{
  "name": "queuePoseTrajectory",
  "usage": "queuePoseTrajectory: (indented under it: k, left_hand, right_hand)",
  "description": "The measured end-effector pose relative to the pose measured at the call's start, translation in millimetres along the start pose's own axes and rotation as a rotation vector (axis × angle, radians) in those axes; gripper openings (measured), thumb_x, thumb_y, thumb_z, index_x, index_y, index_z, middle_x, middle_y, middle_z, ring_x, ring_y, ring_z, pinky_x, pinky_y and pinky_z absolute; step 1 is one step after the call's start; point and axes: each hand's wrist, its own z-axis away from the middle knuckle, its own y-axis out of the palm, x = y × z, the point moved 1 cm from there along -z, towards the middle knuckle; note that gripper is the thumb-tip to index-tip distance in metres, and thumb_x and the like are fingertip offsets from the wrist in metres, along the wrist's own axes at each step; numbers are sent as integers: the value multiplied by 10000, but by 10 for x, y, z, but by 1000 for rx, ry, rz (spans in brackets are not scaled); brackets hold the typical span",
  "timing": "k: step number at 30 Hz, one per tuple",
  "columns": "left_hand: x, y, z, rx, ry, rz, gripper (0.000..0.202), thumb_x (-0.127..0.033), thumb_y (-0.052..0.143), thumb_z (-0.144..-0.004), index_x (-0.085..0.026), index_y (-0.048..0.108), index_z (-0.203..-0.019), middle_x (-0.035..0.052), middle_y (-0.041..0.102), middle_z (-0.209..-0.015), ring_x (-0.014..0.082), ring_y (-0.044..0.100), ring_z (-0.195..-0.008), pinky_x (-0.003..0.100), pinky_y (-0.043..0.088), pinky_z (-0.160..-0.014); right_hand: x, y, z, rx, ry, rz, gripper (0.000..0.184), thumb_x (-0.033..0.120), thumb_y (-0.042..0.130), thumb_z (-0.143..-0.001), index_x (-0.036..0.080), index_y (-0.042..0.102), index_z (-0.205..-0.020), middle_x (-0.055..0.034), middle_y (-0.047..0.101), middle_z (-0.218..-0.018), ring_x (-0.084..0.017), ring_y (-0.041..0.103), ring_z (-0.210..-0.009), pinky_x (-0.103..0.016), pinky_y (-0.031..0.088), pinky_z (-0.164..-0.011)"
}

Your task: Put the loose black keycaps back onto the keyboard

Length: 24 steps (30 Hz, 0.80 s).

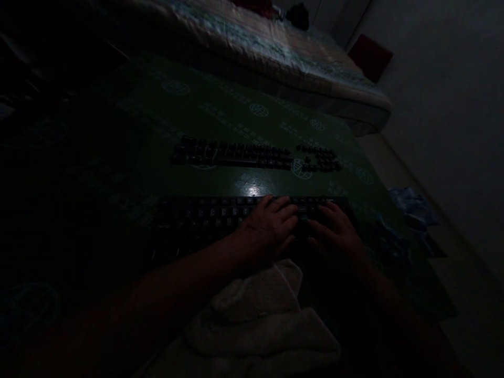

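Note:
A dark keyboard (pixel 205 215) lies across the green surface in dim light. My left hand (pixel 270 226) rests over its right part, fingers stretched out and pointing right. To the right of it, my right hand (pixel 336 228) reaches onto the keyboard's right end with fingers apart. Nothing shows in either grasp, though the undersides of both hands are hidden. Beyond the keyboard lie rows of loose black keycaps (pixel 236 152), with a smaller group of keycaps (pixel 325 157) at their right. A light folded cloth (pixel 260 310) lies close below my left hand and wrist.
The green printed sheet (pixel 220 105) covers the work surface. A bed (pixel 275 52) with a patterned cover stands behind it. Bluish crumpled fabric (pixel 413 207) lies at the right, by the pale wall (pixel 444 105). The left side is too dark to make out.

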Motion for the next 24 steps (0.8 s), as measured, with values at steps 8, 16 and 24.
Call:
queuePoseTrajectory:
  k: [8,16,24]
  left_hand:
    - [-7,14,-20,23,4,-18,285,-294,559,-882,-174,567,-1140,99,546,-1291,333,399,-1275,520,285,-1033]
    - [-9,-17,-27,41,-2,-9,276,-300,541,-894,-166,561,-1135,91,545,-1289,323,396,-1276,511,281,-1043]
    - [-6,-10,-26,31,-2,-7,293,-310,539,-892,-159,572,-1140,98,546,-1291,328,400,-1267,521,284,-1038]
  right_hand:
    - [104,65,135,-30,11,-24,232,255,581,-860,221,625,-1085,-139,489,-1341,-334,382,-1325,-550,486,-932]
    - [55,27,9,1,54,9,289,304,565,-864,196,630,-1125,-157,512,-1298,-342,387,-1310,-547,461,-969]
    - [-4,45,-166,61,22,30,244,319,561,-869,217,664,-1065,-140,516,-1283,-342,391,-1302,-546,450,-976]
